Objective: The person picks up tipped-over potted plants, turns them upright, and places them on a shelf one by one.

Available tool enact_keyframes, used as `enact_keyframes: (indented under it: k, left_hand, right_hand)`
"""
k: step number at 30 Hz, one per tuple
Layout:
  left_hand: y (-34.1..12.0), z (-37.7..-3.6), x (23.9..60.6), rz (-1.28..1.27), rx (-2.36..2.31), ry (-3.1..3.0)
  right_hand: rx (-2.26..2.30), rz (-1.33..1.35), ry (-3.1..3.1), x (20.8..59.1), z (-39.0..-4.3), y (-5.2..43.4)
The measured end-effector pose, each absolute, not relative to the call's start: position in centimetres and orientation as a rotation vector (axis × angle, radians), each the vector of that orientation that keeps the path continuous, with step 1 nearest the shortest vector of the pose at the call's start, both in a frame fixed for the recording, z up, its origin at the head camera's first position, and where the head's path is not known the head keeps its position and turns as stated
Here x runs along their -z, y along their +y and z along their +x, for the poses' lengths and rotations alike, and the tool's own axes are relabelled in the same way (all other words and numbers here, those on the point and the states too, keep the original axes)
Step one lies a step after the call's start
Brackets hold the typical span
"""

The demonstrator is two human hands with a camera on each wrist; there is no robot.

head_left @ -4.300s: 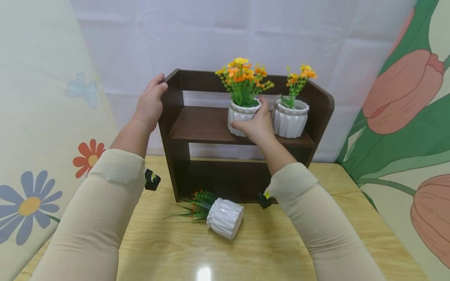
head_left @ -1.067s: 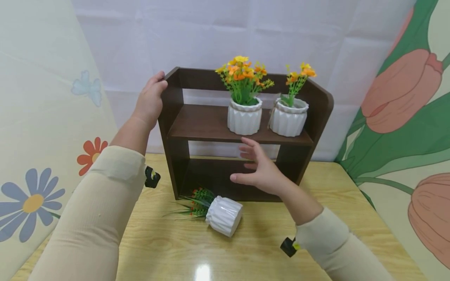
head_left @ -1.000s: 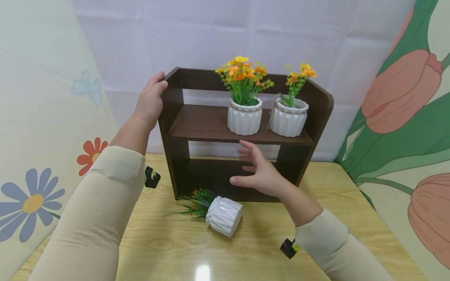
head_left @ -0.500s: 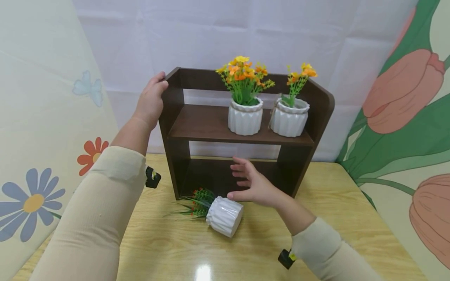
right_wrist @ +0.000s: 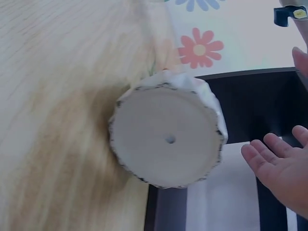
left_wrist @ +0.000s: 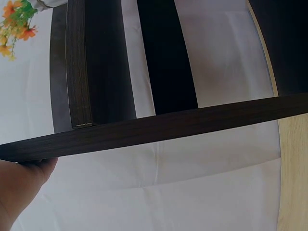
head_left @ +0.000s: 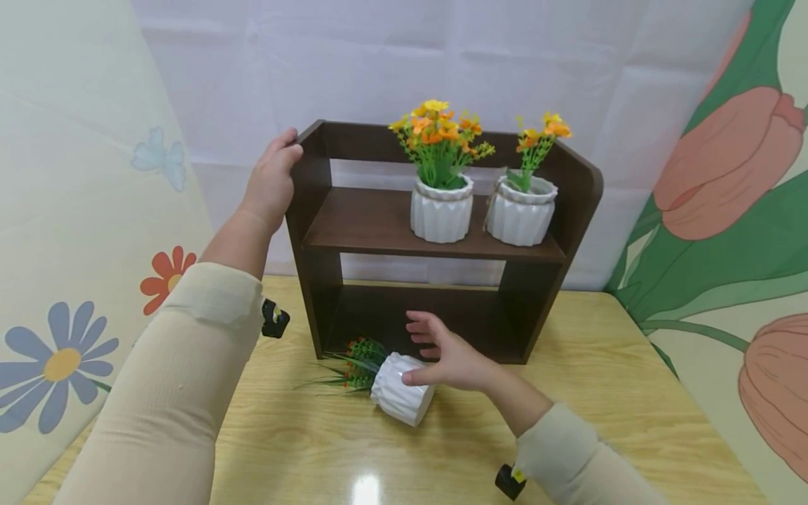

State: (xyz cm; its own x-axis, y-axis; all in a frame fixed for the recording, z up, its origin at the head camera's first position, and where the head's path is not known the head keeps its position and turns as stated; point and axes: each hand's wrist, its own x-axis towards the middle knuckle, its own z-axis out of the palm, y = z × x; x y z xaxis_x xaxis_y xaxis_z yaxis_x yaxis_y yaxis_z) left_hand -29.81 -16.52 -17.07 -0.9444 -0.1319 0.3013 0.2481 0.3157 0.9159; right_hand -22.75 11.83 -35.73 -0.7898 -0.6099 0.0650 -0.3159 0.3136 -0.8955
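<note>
In the head view my left hand point(head_left: 270, 184) grips the upper left side of a dark brown two-tier shelf point(head_left: 362, 219). The left wrist view shows part of that hand point(left_wrist: 21, 185) against the side panel point(left_wrist: 168, 129). My right hand point(head_left: 456, 359), fingers spread, hovers by a white ribbed flower pot point(head_left: 399, 401) lying on its side, its thumb in front of the pot. Red-dotted green foliage point(head_left: 358, 365) points left from the pot. Seen from the right wrist, the pot's round base point(right_wrist: 166, 130) faces the camera, apart from the fingers point(right_wrist: 272, 149).
On the upper tier stand two white pots, one with a full yellow-orange bunch point(head_left: 442, 214) and one with a sparser stem point(head_left: 520, 216). Behind the shelf hangs a white cloth point(head_left: 379, 63). The light wooden table point(head_left: 284, 435) extends in front.
My right hand has let go of the fuller pot on the upper tier and moved down to the fallen pot. My left hand stays on the shelf's side.
</note>
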Motion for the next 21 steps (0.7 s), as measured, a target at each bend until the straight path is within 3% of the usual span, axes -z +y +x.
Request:
enact_keyframes:
  k: [21]
  left_hand:
    - [-16.6, -30.0, 17.2, -0.116, 1.669, -2.262]
  right_hand:
    - [1.107, -0.842, 2.54, 39.4, -23.3, 10.1]
